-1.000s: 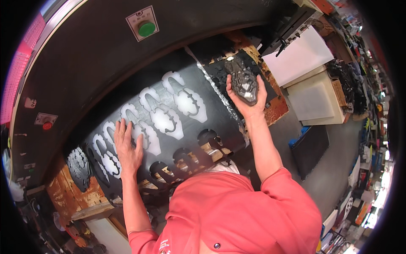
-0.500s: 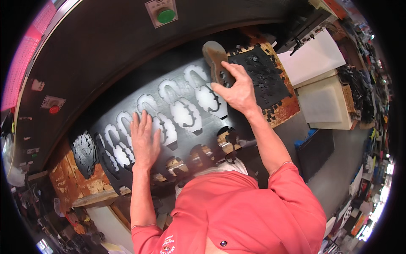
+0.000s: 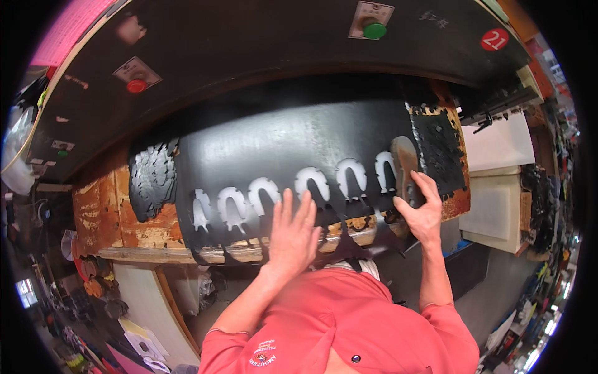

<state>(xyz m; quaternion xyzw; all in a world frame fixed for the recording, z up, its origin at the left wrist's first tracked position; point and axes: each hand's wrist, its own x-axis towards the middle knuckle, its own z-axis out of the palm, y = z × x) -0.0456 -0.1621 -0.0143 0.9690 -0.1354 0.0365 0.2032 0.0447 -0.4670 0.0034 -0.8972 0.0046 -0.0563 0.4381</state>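
Brown sole-shaped block in right hand

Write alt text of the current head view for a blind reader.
A person's right hand grips a brown sole-shaped block at the right end of a black sheet with horseshoe-shaped cut-outs; the left hand lies spread over the sheet's near part. Beyond is a dark panel with a red button and a green button.

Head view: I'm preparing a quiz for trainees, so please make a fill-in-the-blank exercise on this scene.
The sole-shaped tool is in the person's ____ hand.
The left hand is over a sheet coloured ____.
The round sticker at upper right has a background coloured ____.

Missing words: right; black; red.
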